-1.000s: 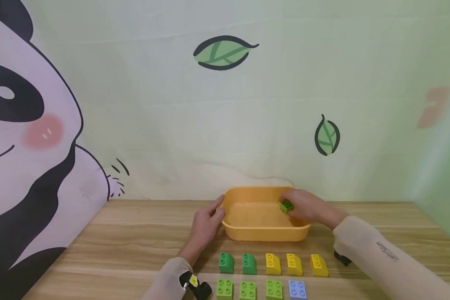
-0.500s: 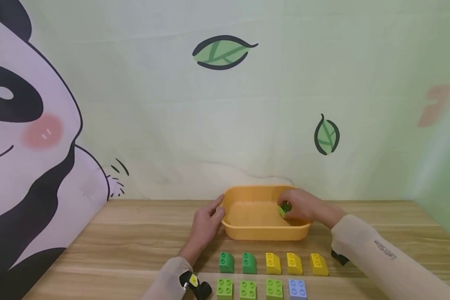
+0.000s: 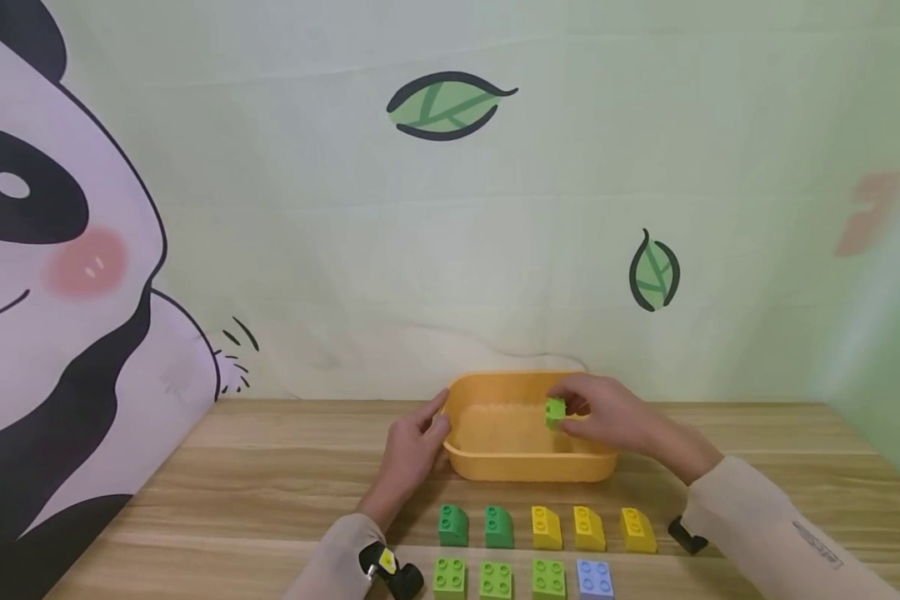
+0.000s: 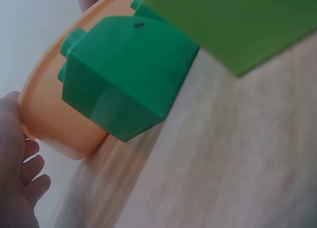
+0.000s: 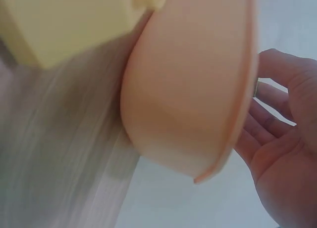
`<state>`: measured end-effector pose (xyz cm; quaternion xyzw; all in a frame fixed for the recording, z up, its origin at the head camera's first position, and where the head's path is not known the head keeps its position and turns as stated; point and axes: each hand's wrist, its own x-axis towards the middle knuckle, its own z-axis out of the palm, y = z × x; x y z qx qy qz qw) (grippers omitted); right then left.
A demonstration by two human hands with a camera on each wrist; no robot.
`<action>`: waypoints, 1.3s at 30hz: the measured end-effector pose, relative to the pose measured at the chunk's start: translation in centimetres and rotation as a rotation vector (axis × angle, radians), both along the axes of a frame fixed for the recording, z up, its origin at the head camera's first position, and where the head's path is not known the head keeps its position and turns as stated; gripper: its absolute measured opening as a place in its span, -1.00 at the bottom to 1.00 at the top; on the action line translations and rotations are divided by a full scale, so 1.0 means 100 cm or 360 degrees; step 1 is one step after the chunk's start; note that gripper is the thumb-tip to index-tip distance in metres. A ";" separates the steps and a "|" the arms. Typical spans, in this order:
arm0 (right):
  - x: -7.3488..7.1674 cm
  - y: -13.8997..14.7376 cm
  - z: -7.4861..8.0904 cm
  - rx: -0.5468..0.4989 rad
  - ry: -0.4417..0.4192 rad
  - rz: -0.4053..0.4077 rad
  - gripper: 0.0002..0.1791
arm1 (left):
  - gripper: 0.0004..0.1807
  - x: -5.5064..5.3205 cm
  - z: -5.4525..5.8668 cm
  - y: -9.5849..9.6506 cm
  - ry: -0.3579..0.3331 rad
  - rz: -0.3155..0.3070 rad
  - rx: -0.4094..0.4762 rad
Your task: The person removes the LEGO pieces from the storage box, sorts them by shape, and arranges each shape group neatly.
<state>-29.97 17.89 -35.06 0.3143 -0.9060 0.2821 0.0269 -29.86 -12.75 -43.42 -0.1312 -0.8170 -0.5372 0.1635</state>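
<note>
Inside the orange plastic tub (image 3: pixel 528 468), my right hand (image 3: pixel 607 412) pinches a lime-green toy building brick (image 3: pixel 555 412) between thumb and fingers, above the tub's floor. My left hand (image 3: pixel 408 450) grips the left end of the tub, thumb and index finger at its rim. Seen from the left wrist, the hand (image 4: pixel 15 163) is at the tub's edge with some fingers curled below. In the right wrist view the tub wall (image 5: pixel 188 89) hides most of the brick, and the right hand (image 5: pixel 287 124) reaches over the rim.
In front of the tub stand two dark green bricks (image 3: pixel 453 526) and three yellow sloped bricks (image 3: pixel 546 529). A nearer row has three lime bricks (image 3: pixel 448 578) and a blue brick (image 3: pixel 595 579). A panda-printed backdrop (image 3: pixel 307 250) rises behind the wooden table (image 3: pixel 270 483).
My right hand has shifted slightly left within the tub and turned the lime brick more upright, so more of the brick shows. The left hand has stayed on the rim.
</note>
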 end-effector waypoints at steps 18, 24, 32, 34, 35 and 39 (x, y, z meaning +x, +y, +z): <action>0.055 0.023 0.005 -0.0317 0.0084 0.0158 -0.61 | -0.51 0.000 -0.002 -0.002 0.0017 0.0023 0.0008; 0.068 0.028 0.004 -0.0345 0.0052 0.0130 -0.55 | -0.50 0.002 0.000 -0.003 -0.0010 0.0033 -0.0005; 0.090 0.043 -0.001 -0.0344 -0.0044 -0.0021 -0.54 | -0.51 0.000 0.001 0.002 -0.0011 0.0021 -0.0031; 0.094 0.046 -0.003 -0.0326 -0.0070 -0.0049 -0.54 | -0.51 0.000 0.001 0.002 -0.0007 0.0026 -0.0034; 0.096 0.047 -0.004 -0.0319 -0.0075 -0.0053 -0.53 | -0.51 0.000 0.001 0.002 -0.0008 0.0031 -0.0033; 0.103 0.053 -0.009 -0.0307 -0.0053 -0.0022 -0.52 | -0.51 0.001 0.000 -0.001 -0.0016 0.0034 -0.0026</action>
